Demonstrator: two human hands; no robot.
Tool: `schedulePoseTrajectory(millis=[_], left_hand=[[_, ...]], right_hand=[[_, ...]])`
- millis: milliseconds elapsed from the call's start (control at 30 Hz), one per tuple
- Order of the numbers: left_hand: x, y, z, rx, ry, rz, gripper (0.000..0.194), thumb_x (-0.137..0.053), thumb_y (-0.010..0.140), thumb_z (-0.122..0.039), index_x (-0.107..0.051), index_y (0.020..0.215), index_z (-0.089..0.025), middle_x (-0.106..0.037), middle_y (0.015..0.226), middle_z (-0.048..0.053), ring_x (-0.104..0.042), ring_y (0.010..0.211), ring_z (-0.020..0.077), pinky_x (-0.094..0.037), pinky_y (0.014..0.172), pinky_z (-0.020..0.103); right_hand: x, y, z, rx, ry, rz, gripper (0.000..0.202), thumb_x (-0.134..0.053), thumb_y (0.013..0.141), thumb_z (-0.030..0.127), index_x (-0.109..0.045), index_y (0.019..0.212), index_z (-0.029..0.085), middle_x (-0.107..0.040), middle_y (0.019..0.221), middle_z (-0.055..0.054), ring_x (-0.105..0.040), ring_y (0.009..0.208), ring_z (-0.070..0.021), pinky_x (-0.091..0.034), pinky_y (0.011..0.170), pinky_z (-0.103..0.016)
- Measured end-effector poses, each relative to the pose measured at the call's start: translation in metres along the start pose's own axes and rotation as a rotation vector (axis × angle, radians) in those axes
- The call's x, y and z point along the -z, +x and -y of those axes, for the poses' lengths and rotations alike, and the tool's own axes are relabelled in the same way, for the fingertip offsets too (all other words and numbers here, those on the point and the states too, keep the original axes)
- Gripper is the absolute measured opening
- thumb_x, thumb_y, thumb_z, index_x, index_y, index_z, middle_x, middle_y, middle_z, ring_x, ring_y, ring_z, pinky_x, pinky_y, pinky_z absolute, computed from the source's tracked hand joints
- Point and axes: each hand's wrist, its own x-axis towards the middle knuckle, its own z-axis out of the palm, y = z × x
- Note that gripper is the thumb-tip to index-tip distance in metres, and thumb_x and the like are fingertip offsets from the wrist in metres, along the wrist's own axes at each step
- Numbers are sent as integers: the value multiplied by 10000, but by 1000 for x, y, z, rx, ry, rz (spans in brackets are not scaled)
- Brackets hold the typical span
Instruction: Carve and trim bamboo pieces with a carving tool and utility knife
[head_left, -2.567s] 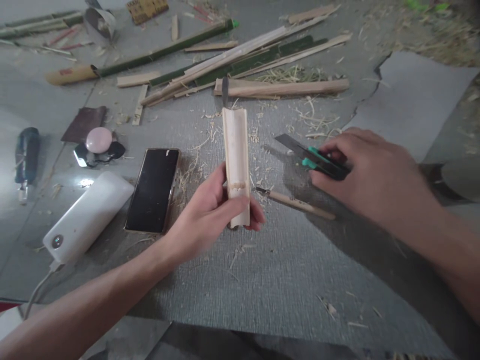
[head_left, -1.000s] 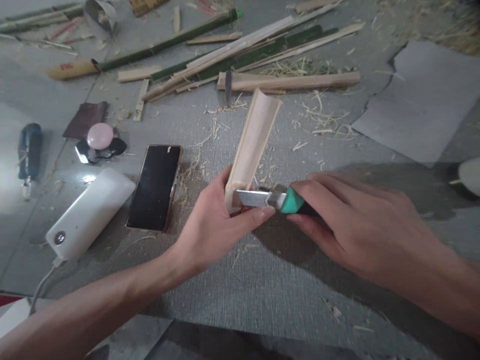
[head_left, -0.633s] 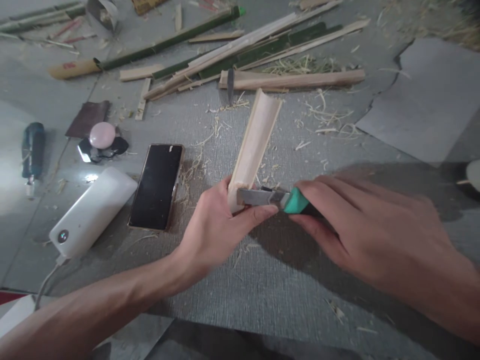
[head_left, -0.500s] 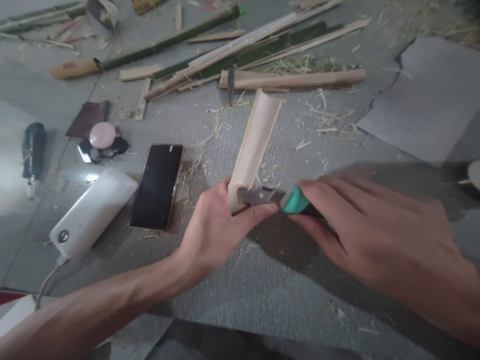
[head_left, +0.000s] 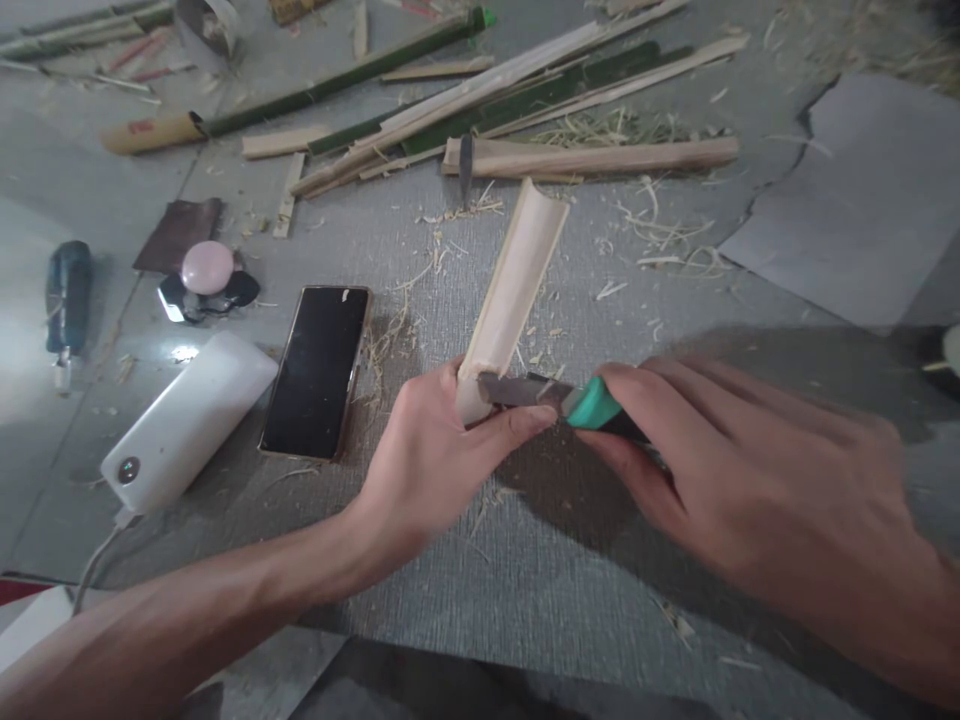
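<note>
A split bamboo piece (head_left: 517,275), pale and hollow inside, slants up from my left hand (head_left: 435,455), whose fingers wrap its lower end. My left thumb points right, just under the knife blade. My right hand (head_left: 720,460) grips a utility knife (head_left: 596,404) with a green and black handle. Its metal blade touches the bamboo near the lower end, where the wood is notched. Most of the handle is hidden inside my right hand.
Left lie a black phone (head_left: 316,372), a white power bank (head_left: 187,425) with a cable, a pink round object (head_left: 208,267) and a dark-handled tool (head_left: 69,300). Bamboo strips (head_left: 607,158) and shavings lie beyond my hands; torn paper (head_left: 862,210) is at right.
The view has shifted slightly. Both hands keep their grips, and the knife blade is still against the bamboo. A small shaving now shows on the blade.
</note>
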Motion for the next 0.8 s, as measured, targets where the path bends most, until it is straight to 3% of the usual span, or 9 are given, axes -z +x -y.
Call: schedulePoseTrajectory(millis=[133,267,367,567,800], left_hand=[[-1,-1,-1,6,19,-14,359,-1070,959,-487,-843,886,-217,-758,840,-2,-649,809,169,-521,649,268],[-3,-4,1,34,-15,-23,391,-988,1051,-541,-794,892,-240,-531,616,-55,-457,597,127,-381,558,286],[-2,-4,2,43,-81,-20,442,-1034,1001,-504,-724,818,-248,-442,597,-64,-390,584,119,-338,546,294],[0,-1,-3,26,-112,0,398,-1105,884,-364,-736,927,-221,-657,744,-54,-550,686,111,-472,605,243],[0,1,-6,64,-186,46,481,-1134,738,-184,-759,1033,-245,-653,708,-87,-586,663,121,-483,572,236]], right_hand=[[2,0,3,0,-23,-30,224,-635,1312,302,-746,1142,206,-751,835,-19,-761,728,-226,-359,585,-421],[3,0,4,-29,17,-35,268,-624,1309,276,-700,1057,226,-739,826,-16,-755,695,-212,-349,558,-409],[2,0,1,-37,41,-17,258,-586,1308,272,-703,1082,225,-759,840,-26,-791,728,-229,-349,556,-410],[1,0,-7,-31,54,23,251,-557,1288,303,-724,1113,235,-822,899,-49,-815,762,-259,-334,545,-415],[0,1,-8,-11,60,32,283,-536,1282,296,-744,1102,232,-838,913,-55,-809,752,-252,-353,542,-406]])
